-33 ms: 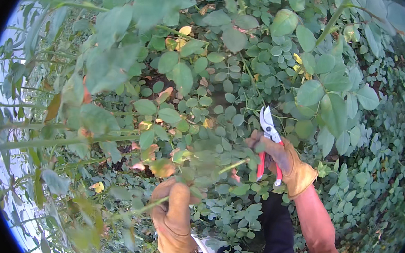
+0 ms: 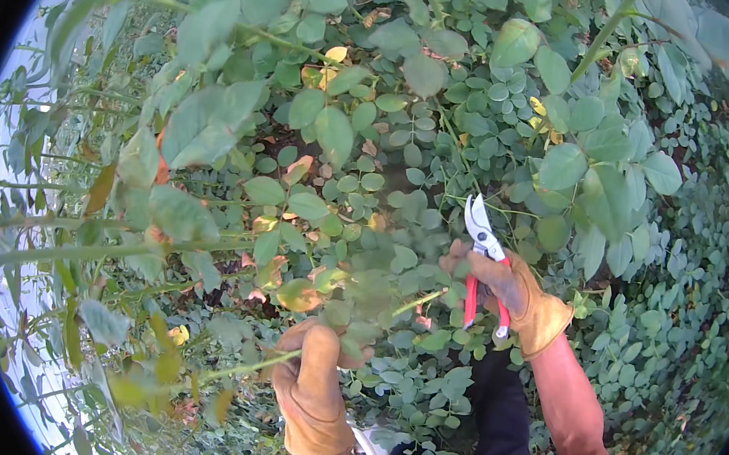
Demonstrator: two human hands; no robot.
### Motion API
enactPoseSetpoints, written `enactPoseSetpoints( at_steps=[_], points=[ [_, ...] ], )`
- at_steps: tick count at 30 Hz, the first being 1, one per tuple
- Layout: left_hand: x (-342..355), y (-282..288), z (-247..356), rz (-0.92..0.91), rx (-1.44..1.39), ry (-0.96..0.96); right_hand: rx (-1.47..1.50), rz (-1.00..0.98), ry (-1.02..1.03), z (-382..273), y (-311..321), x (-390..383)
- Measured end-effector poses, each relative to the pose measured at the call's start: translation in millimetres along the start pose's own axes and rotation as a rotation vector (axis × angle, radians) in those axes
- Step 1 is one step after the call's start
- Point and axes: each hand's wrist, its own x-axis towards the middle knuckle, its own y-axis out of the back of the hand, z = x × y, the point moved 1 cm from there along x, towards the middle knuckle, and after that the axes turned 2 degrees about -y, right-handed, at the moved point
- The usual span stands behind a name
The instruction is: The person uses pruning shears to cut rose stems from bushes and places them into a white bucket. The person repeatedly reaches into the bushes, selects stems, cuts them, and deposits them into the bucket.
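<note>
Around seven o'clock a green stem (image 2: 238,373) runs into the gloved left hand (image 2: 314,389), near half past six; its grip is clamped on that stem, likely to steady it, the glove presumably guarding against thorns; near four o'clock the gloved right hand (image 2: 518,291) has its grip clamped round red-handled pruning shears (image 2: 484,239); they point toward eleven, seemingly leaving the blades (image 2: 476,216) clear of the fingers.

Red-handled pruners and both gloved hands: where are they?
Red-handled pruners (image 2: 481,237), head view: on the metal pivot.
Left hand (image 2: 312,385), head view: on its gloved middle.
Right hand (image 2: 517,295), head view: on its gloved middle.
</note>
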Motion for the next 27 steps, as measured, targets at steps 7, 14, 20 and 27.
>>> enactPoseSetpoints(
  at_steps=[7,14,20,27],
  points=[
    [9.0,8.7,-28.2,-0.138,0.103,0.099,-0.127,-0.163,-0.214,20.6,-5.7,-19.5],
    [13.5,37.2,-59.5,-0.037,0.100,0.154,-0.465,-0.226,-0.324,53.3,-33.5,-28.5],
    [18.1,75.5,-64.4,-0.015,0.154,0.208,-0.760,-0.275,-0.407,27.8,-67.0,-25.3],
    [13.0,116.7,-82.0,0.118,0.009,0.266,-1.124,-0.135,0.037,-70.7,-110.1,56.8]
  ],
)
